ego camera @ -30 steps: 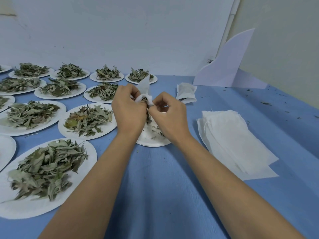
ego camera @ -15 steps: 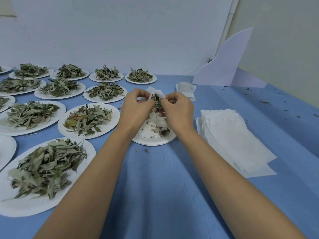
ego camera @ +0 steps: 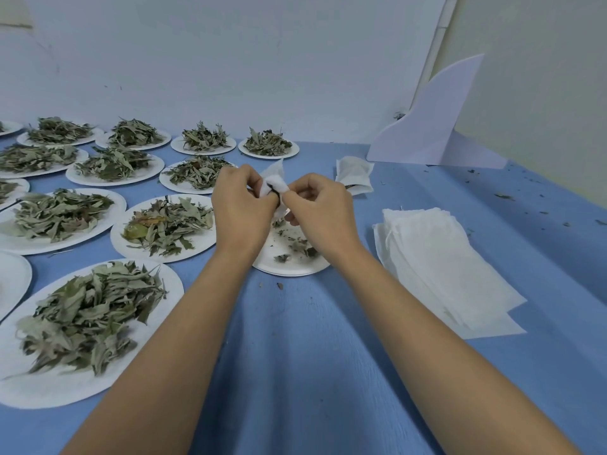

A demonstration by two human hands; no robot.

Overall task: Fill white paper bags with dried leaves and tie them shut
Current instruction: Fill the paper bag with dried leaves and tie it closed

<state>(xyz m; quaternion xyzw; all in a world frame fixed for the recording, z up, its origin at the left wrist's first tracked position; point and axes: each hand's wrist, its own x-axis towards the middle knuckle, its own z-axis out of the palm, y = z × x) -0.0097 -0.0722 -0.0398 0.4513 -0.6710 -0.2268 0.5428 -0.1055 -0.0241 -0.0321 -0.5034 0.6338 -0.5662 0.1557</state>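
Small white paper bag (ego camera: 274, 183) is held just above a round white paper plate (ego camera: 289, 269) w/ few leaf scraps, on the blue tabletop (ego camera: 295, 339). Left hand (ego camera: 241, 208) grip is clamped on the bag's mouth; right hand (ego camera: 323, 211) grip is pinched on it too. From the plate: stack of flat white paper bags (ego camera: 443, 257) at 3 o'clock, separate crumpled white bag (ego camera: 354, 174) at 1, white plates heaped w/ dried grey-green leaves (ego camera: 167, 224) at 8–11.

White paper bag (ego camera: 274, 182) pinched above nearly emptied plate (ego camera: 289, 267)

We pinch a white bag (ego camera: 274, 185) between left hand (ego camera: 241, 205) and right hand (ego camera: 323, 211) above a nearly bare plate (ego camera: 289, 266).
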